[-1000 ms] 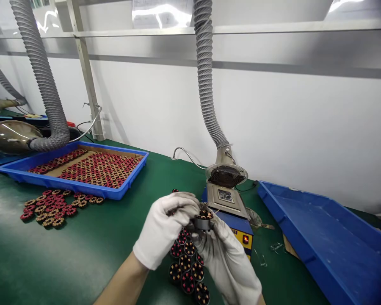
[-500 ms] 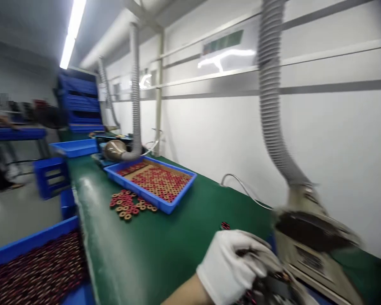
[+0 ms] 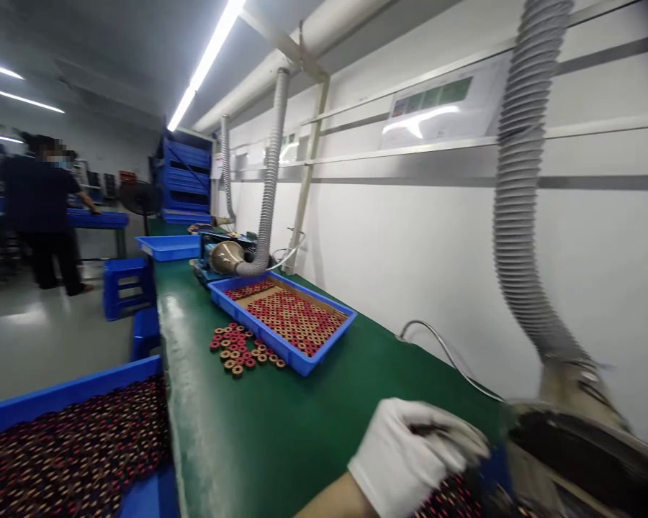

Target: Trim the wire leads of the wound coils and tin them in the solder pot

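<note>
Left hand [image 3: 415, 455], gloved, hung at near right with fingers curled, couldn't tell if on anything; right hand out of view. Dark parts [image 3: 447, 501] sat just beside it on the near side, so a low sweep could've knocked them about. Far left, loose rings [image 3: 237, 350] beside the tray [image 3: 304, 367] could've scattered if it got bumped.

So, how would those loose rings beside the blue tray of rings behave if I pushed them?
The loose rings mostly look to lie flat on the green table, so they'd probably slide rather than roll. Their round outline suggests one stood on edge could roll. They're bunched closely by the blue tray, so nudging one may shift its neighbours.
</note>
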Tool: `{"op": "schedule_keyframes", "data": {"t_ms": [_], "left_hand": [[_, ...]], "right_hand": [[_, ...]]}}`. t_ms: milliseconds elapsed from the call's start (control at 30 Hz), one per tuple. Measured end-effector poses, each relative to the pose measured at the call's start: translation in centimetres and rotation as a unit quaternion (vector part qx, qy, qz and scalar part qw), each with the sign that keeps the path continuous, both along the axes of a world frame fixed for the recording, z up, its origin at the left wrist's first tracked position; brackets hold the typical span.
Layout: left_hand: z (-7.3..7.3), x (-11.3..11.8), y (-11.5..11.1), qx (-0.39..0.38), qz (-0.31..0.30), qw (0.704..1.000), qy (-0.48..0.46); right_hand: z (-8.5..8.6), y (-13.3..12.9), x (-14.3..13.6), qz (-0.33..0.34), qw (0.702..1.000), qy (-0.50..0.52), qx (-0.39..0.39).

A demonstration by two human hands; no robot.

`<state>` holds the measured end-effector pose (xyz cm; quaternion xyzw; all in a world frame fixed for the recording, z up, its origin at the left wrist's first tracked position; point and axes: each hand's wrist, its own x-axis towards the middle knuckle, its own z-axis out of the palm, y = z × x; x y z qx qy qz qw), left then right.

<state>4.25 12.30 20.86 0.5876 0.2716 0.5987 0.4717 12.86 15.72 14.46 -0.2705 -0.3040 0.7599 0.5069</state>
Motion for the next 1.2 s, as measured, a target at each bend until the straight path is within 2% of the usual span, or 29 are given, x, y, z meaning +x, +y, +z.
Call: {"op": "schedule_keyframes", "data": {"t_ms": [33, 100, 200, 300, 367, 433, 500, 600, 700, 833, 967, 1033, 1133, 1200], "left_hand": [[0.0, -0.1, -0.1, 0.027, 0.01, 0.999, 0.026], [-0.2, 0.1, -0.2, 0.071, -0.01, 0.994, 0.079], [-0.5, 0.6, -0.1, 0.108, -0.019, 0.986, 0.128], [-1.0, 1.0, 0.3, 0.096, -0.041, 0.989, 0.103], [-1.3, 1.1, 0.5, 0.083, -0.037, 0.993, 0.073], [-1.3, 1.0, 0.4, 0.069, -0.005, 0.996, 0.049], [-0.9, 1.0, 0.2, 0.07, 0.017, 0.994, 0.077], [-0.2, 0.9, -0.3, 0.13, 0.03, 0.976, 0.174], [0.0, 0.9, -0.3, 0.18, 0.023, 0.967, 0.181], [-1.0, 0.8, 0.3, 0.106, -0.01, 0.989, 0.106], [-1.3, 0.2, 0.4, 0.019, 0.034, 0.999, -0.02], [-0.8, -0.1, 0.1, -0.018, 0.047, 0.999, -0.009], [0.1, -0.2, -0.4, -0.043, -0.013, 0.996, 0.08], [0.3, 0.2, -0.7, -0.033, -0.045, 0.994, 0.095]], "right_hand": [[0.4, -0.3, 1.7, -0.01, 1.0, 0.002, 0.001], [1.1, -1.5, 4.8, -0.036, 0.999, 0.004, 0.003], [1.7, -3.6, 7.0, -0.078, 0.997, 0.005, 0.003], [2.1, -4.7, 6.8, -0.084, 0.996, 0.013, 0.005], [2.5, -5.1, 6.3, -0.043, 0.998, 0.052, 0.011], [2.9, -5.3, 5.8, 0.006, 0.994, 0.103, 0.021], [3.3, -5.3, 5.5, 0.037, 0.99, 0.129, 0.031], [3.6, -5.1, 5.7, 0.041, 0.99, 0.128, 0.038], [3.2, -4.9, 5.8, 0.034, 0.992, 0.12, 0.036], [2.5, -5.1, 5.6, 0.041, 0.991, 0.122, 0.03], [2.4, -5.4, 5.6, 0.042, 0.992, 0.116, 0.025], [2.5, -5.6, 5.8, 0.043, 0.992, 0.119, 0.021], [2.6, -5.7, 6.1, 0.03, 0.992, 0.121, 0.017], [2.5, -5.5, 6.3, 0.012, 0.994, 0.105, 0.024]]}}
